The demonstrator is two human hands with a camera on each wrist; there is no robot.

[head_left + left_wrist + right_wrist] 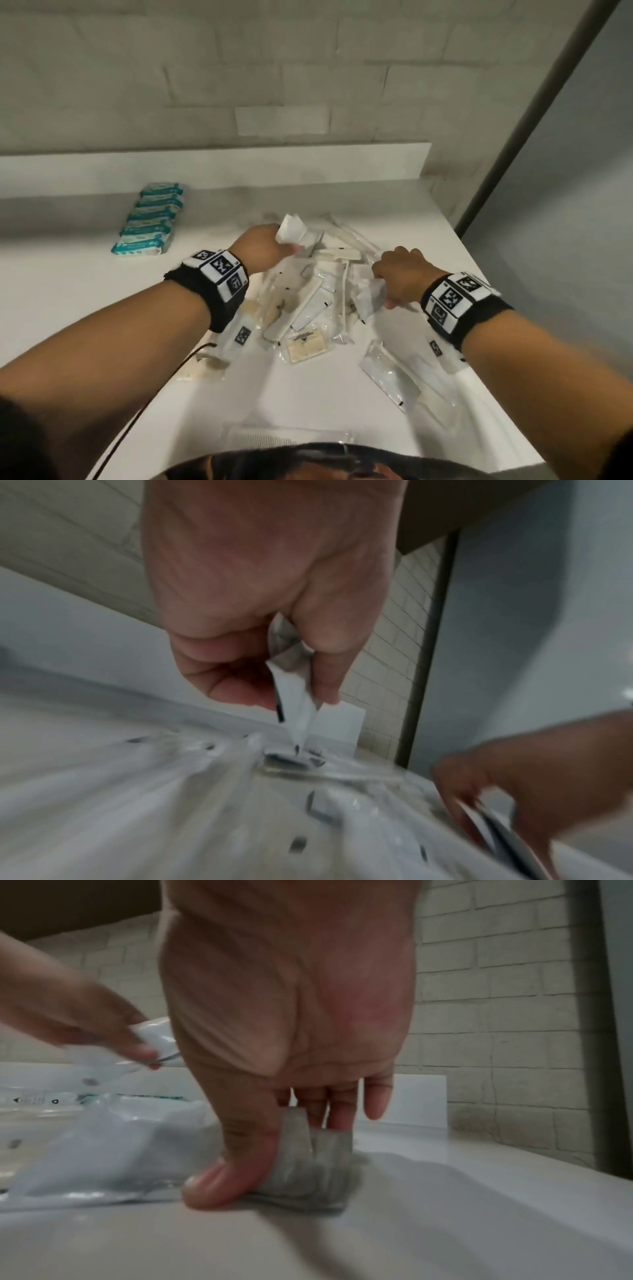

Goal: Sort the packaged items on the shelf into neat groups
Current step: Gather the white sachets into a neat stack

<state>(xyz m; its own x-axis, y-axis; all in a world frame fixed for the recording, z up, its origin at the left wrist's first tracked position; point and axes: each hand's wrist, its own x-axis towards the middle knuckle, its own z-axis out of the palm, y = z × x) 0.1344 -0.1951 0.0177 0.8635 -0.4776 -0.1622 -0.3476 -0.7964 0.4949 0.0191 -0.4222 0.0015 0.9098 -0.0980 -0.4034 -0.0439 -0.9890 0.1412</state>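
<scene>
A loose pile of white and clear packets (pixel 315 301), with combs and small sachets, lies mid-shelf. My left hand (pixel 267 245) is at the pile's far left and pinches a white packet (pixel 294 231) between thumb and fingers; the same white packet (pixel 294 699) shows in the left wrist view, lifted off the heap. My right hand (pixel 400 277) is at the pile's right side, its thumb and fingers closed on a crinkled white packet (pixel 371 298), also seen as the crinkled packet (pixel 308 1164) against the shelf top. A row of teal-and-white packs (pixel 150 222) lies at the back left.
The white shelf (pixel 68 308) ends at a low back ledge (pixel 212 168) under a brick wall. A grey panel (pixel 565 205) borders the right side. More clear packets (pixel 394 377) lie near the front right edge, and a comb packet (pixel 287 437) by my body.
</scene>
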